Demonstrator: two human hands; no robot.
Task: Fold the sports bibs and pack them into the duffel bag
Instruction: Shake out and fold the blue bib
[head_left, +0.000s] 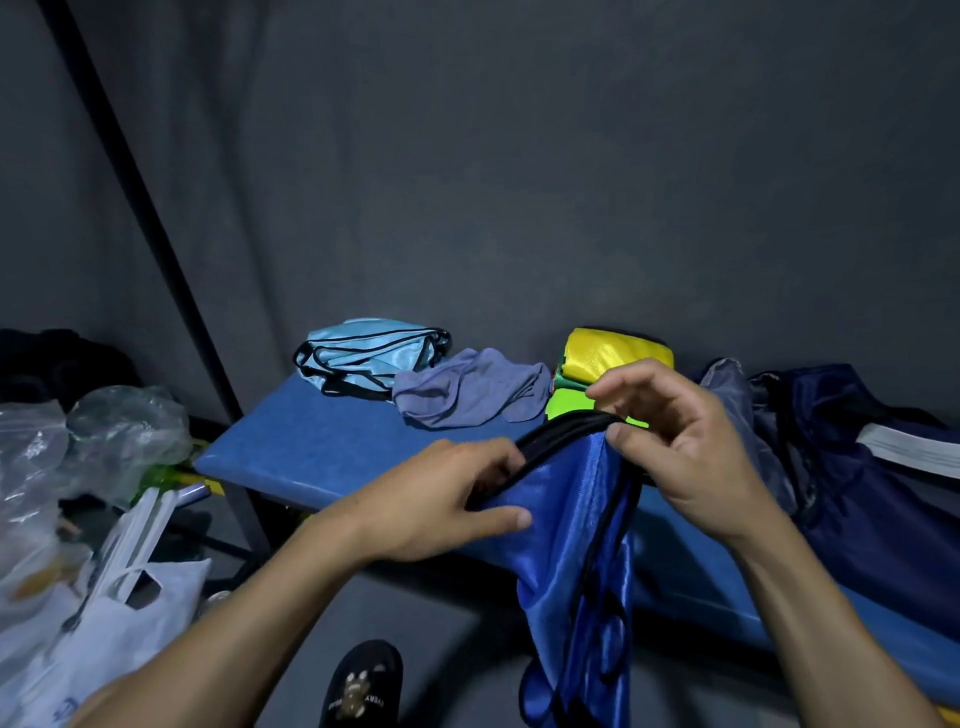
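Observation:
A royal-blue bib (571, 545) with black trim hangs down in front of the blue padded bench (322, 441). My left hand (441, 499) grips its black-edged top, thumb underneath. My right hand (680, 441) pinches the same edge at the bib's upper right corner. On the bench behind lie a light-blue bib (363, 353), a grey-blue bib (467, 389), and a stack of yellow (613, 353) and green (566, 405) folded bibs. The dark navy duffel bag (857, 467) sits at the right end of the bench.
Clear and white plastic bags (104, 519) crowd the floor at the left. A black pole (156, 244) slants up from the bench's left end. A dark slipper (363, 686) shows at the bottom. Grey fabric wall stands close behind the bench.

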